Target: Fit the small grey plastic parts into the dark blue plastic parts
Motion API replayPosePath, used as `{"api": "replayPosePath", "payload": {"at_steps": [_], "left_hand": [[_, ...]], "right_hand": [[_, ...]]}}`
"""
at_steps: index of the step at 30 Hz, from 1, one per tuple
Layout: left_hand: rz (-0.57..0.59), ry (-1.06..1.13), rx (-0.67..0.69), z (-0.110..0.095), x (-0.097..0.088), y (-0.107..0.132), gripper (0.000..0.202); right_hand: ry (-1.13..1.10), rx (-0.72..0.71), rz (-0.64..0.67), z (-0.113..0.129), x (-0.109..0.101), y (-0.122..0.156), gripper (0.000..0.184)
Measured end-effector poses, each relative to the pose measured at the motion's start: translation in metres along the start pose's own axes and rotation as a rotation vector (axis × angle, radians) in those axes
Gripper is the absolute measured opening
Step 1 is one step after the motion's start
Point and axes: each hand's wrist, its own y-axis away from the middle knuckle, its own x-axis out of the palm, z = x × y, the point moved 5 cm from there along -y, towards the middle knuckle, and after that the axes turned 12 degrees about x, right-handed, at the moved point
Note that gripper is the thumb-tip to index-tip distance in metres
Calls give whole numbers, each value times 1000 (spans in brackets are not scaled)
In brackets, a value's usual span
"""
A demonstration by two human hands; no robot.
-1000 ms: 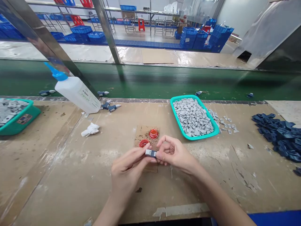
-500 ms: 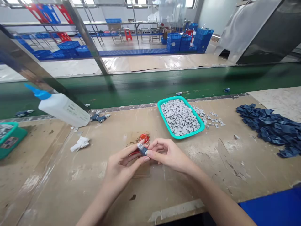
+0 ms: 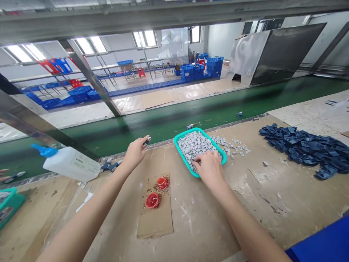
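My left hand (image 3: 135,153) is stretched out at the edge of the green belt, its fingers closed on a small dark blue and grey plastic part (image 3: 147,140). My right hand (image 3: 209,165) reaches into a turquoise tray (image 3: 178,150) heaped with small grey plastic pieces (image 3: 195,143). Its thumb and fingers are curled together among the pieces; what lies between the tips is too small to make out. Nearer me, two small red cups (image 3: 152,200) stand on a cardboard piece (image 3: 155,225) sprinkled with brown crumbs.
A white bottle with a blue nozzle (image 3: 72,163) leans at the left, beside several blue-grey parts (image 3: 110,165). Dark blue pieces (image 3: 302,145) are piled at the right. Another person's hand (image 3: 3,175) shows at the left edge. The green belt (image 3: 160,116) runs behind the table.
My hands have parted. The left carried the blue and grey part away toward the belt; the right moved into the tray. Both red cups now show, and the view has tipped upward.
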Motion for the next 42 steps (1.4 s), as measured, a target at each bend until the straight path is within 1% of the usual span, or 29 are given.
{"api": "replayPosePath", "payload": {"at_steps": [2, 5, 8, 10, 12, 15, 18, 19, 21, 22, 24, 26, 28, 30, 32, 34, 35, 36, 38, 40, 42], "left_hand": [[63, -57, 9, 14, 12, -25, 58], [125, -92, 8, 28, 28, -54, 61], [143, -126, 4, 28, 41, -77, 59], [132, -133, 29, 17, 47, -93, 53], [128, -111, 85, -1, 53, -111, 46], [142, -38, 177, -35, 65, -138, 41], [164, 49, 201, -61, 78, -159, 39], [172, 80, 191, -65, 81, -164, 37], [173, 146, 150, -67, 85, -169, 32], [163, 182, 123, -65, 84, -170, 29], [117, 262, 62, -55, 77, -164, 27], [49, 361, 0, -41, 63, -150, 32], [-22, 489, -47, -28, 45, -126, 41], [-90, 636, -78, -20, 24, -93, 52], [-155, 770, -110, -18, 2, -52, 57], [-228, 904, -155, -23, -20, -5, 55], [-280, 1029, -186, -28, -29, 21, 51], [-328, 1109, -223, -34, -37, 46, 46], [-425, 1115, -328, -45, -50, 98, 37], [-548, 1075, -416, -57, -55, 146, 29], [-663, 1062, -507, -66, -50, 186, 28]], "right_hand": [[30, -3, -25, 5, 1, 2, 13], [33, -30, -39, 7, 3, 2, 12], [25, -44, -54, 7, 9, 1, 12], [4, -59, -69, 8, 14, 0, 10], [-63, -91, -99, 9, 19, -1, 9], [-255, -146, -140, 10, 20, -1, 9], [-447, -186, -105, 8, 14, -1, 6], [-501, -194, -81, 8, 11, 0, 6], [-617, -189, -21, 7, 5, 2, 8], [-681, -170, 20, 7, 3, 3, 10], [-827, -107, 119, 6, 1, 5, 14], [-977, -31, 223, 6, 4, 6, 18], [-1086, 15, 309, 7, 7, 9, 22], [-1113, 10, 357, 9, 7, 13, 25], [-1078, -33, 385, 13, 6, 20, 26], [-1019, -87, 417, 18, 4, 30, 27], [-989, -116, 446, 21, 3, 36, 27], [-965, -146, 480, 25, 4, 42, 28], [-944, -177, 558, 32, 10, 53, 27], [-957, -110, 635, 35, 21, 60, 25], [-971, 0, 665, 37, 36, 63, 23]]}}
